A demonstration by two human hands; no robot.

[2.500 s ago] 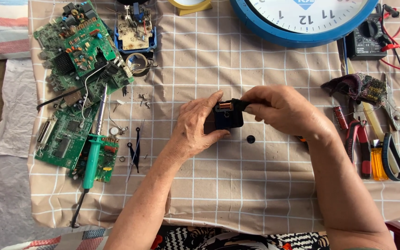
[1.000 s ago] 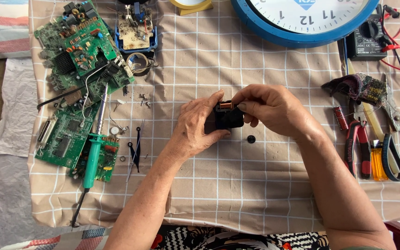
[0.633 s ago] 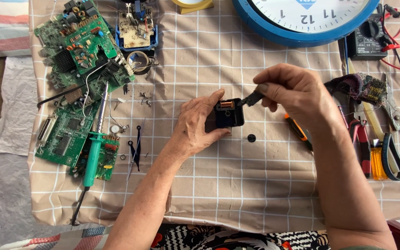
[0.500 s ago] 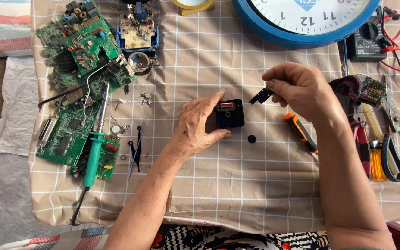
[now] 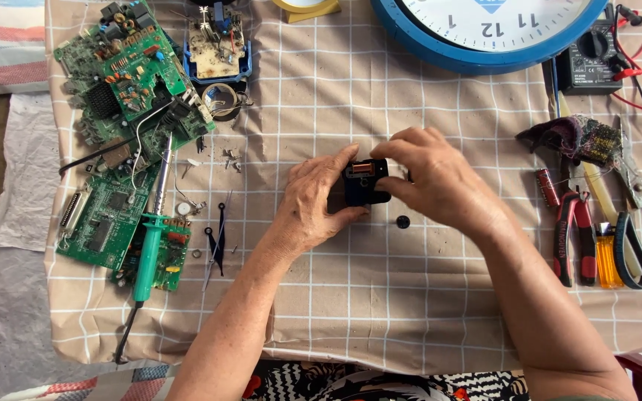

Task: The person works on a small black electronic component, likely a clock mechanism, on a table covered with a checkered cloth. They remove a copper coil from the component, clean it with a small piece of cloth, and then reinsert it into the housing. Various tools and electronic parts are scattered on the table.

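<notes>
A small black box-shaped clock movement [image 5: 366, 182] with an orange part on top is held over the checked cloth [image 5: 321, 312]. My left hand [image 5: 319, 200] grips it from the left, thumb under it and fingers along its top edge. From the right, my right hand [image 5: 436, 178] closes on the same box, fingers curled over its upper right corner. A small black round piece [image 5: 403, 221] lies on the cloth just below my right hand.
Green circuit boards [image 5: 124, 111] and a green-handled soldering iron [image 5: 150, 241] lie at the left, with loose screws and black clock hands [image 5: 215, 241] nearby. A big blue wall clock [image 5: 484, 33], a multimeter [image 5: 588, 63] and red-handled pliers [image 5: 570, 234] occupy the top and right.
My right hand had lifted away up and right with a small black piece; it has come back down onto the box. The orange-handled tool seen beside it is hidden again.
</notes>
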